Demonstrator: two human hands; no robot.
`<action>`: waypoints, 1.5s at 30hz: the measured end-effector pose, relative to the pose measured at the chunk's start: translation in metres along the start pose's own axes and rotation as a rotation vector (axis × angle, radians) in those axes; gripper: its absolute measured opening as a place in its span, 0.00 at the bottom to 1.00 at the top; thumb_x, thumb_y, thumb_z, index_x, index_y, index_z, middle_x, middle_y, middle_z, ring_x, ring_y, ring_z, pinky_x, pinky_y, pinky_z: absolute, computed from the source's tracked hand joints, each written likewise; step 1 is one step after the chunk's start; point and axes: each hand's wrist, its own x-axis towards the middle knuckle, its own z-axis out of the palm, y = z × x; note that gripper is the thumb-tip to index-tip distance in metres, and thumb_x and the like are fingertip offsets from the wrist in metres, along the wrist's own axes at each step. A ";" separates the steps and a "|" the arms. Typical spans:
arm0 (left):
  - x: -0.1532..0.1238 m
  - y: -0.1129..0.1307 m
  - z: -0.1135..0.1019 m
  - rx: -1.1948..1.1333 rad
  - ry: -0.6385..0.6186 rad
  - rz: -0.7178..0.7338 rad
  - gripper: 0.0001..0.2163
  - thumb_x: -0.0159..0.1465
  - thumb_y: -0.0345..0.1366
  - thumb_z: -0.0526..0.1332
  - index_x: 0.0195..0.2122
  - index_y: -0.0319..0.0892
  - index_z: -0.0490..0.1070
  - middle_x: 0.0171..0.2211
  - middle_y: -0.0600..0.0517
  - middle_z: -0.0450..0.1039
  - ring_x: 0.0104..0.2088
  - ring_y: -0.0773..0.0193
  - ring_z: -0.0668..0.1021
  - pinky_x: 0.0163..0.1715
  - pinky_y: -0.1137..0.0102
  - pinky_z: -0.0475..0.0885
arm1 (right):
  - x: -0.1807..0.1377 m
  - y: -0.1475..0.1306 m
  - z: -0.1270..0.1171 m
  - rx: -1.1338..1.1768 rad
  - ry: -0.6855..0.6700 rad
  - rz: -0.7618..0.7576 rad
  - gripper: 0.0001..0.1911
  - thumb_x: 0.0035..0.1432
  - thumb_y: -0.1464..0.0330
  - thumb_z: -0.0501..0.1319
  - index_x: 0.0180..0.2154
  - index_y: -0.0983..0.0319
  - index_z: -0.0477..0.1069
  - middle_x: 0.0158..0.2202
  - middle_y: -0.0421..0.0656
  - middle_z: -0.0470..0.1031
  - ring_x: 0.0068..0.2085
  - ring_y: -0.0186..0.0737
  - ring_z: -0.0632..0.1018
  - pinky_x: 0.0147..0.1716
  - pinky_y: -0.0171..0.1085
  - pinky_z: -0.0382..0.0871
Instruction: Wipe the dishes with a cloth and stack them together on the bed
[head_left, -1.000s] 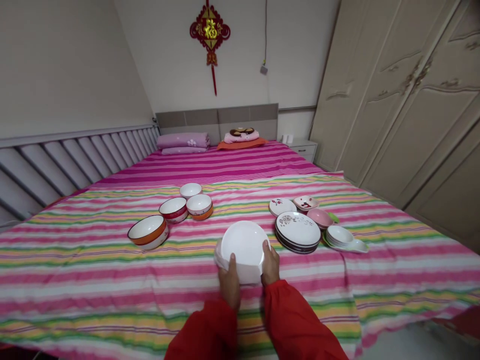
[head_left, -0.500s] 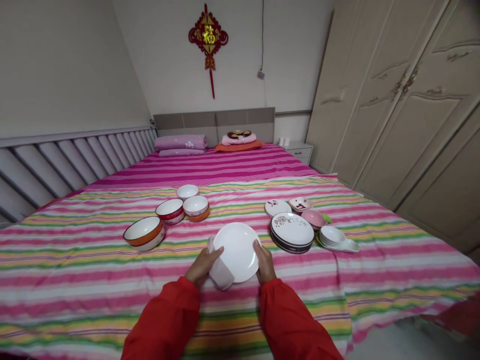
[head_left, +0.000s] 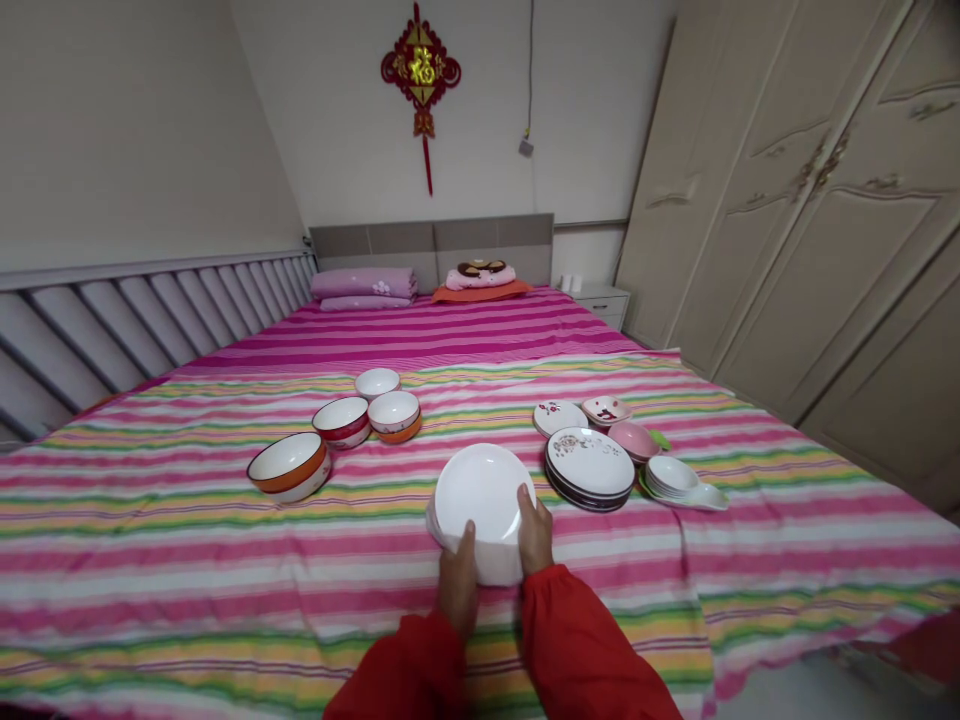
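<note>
I hold a white plate (head_left: 481,490) above the striped bed cover, tilted toward me. My right hand (head_left: 534,532) grips its right lower rim, thumb on the face. My left hand (head_left: 457,585) is closed on a white cloth (head_left: 491,564) pressed against the plate's lower edge and underside, thumb up on the plate. Both sleeves are red. To the right of the plate lies a stack of patterned plates (head_left: 591,466).
On the bed (head_left: 187,540) to the left stand an orange-banded bowl (head_left: 289,466) and three small bowls (head_left: 375,410). Right of the plate stack lie a pink bowl (head_left: 634,438), small dishes (head_left: 559,416) and white spoons and saucers (head_left: 679,480). A wardrobe (head_left: 825,220) fills the right side.
My left hand has swung from the plate's left side to its lower edge, carrying the cloth beneath the plate. The right hand keeps its grip.
</note>
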 end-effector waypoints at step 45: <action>0.033 0.103 -0.032 0.425 -0.481 -0.141 0.27 0.50 0.45 0.71 0.48 0.34 0.73 0.43 0.38 0.79 0.43 0.49 0.80 0.44 0.60 0.75 | -0.002 -0.002 0.001 0.070 -0.212 0.075 0.27 0.45 0.50 0.69 0.35 0.68 0.76 0.28 0.47 0.80 0.30 0.45 0.80 0.32 0.40 0.73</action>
